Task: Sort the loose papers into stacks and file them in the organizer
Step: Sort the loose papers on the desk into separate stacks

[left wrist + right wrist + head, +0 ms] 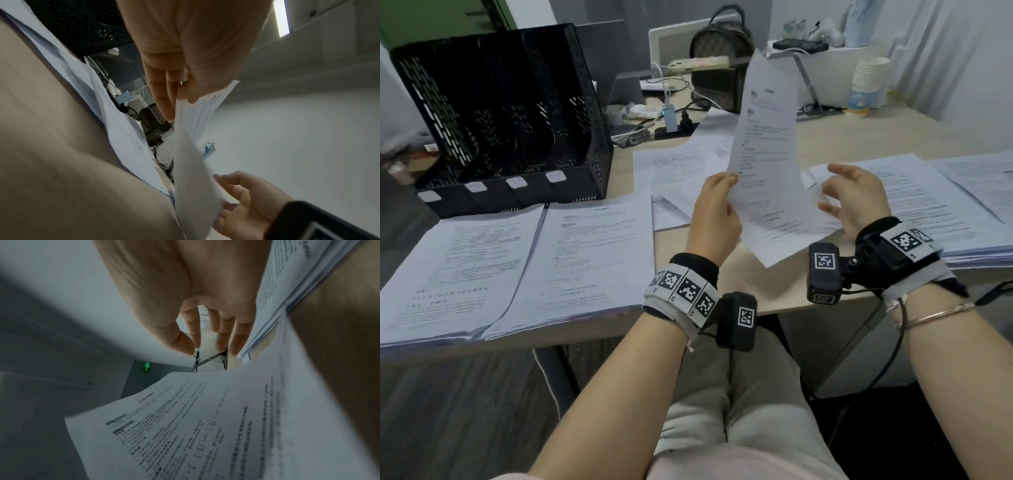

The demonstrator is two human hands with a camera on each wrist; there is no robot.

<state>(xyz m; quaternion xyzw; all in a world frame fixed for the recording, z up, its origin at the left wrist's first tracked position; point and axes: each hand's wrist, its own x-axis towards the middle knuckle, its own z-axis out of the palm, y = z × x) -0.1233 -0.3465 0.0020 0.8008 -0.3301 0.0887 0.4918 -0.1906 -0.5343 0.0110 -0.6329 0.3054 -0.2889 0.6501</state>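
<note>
My left hand (717,202) pinches the left edge of a printed sheet (767,154) and holds it upright above the desk. The same sheet (193,146) shows edge-on in the left wrist view, pinched between thumb and fingers. My right hand (849,195) hovers just right of the sheet with fingers relaxed and spread, holding nothing; its fingers (222,334) hang loose in the right wrist view beside the sheet (205,426). A black mesh organizer (500,113) with several slots stands at the back left. Two paper stacks (517,267) lie side by side at the front left.
More paper stacks (928,205) cover the desk's right side, and loose sheets (681,164) lie in the middle. A brown backpack (719,68), cables with a power strip (671,130), paper cups (868,85) and a stand sit at the back. The desk edge (774,301) runs near my wrists.
</note>
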